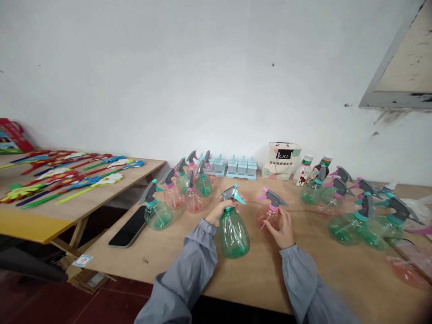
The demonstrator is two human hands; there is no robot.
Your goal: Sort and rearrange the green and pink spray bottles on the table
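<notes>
My left hand (219,213) is wrapped round the neck of a green spray bottle (234,234), which tilts toward me above the table, its grey and teal trigger head leaning back. Most of those fingers are hidden behind the bottle. My right hand (282,227) grips the body of a pink spray bottle (268,215) with a grey and pink head, thumb at the front. Left of my hands stands a group of green and pink spray bottles, the nearest a green one (158,216). Several more spray bottles (347,227) stand to the right.
A black phone (128,227) lies near the wooden table's left edge. Along the wall are light blue ice-pop moulds (241,168), a printed paper bag (281,161) and two drink bottles (304,168). Another table on the left carries colourful hand-shaped sticks (91,181).
</notes>
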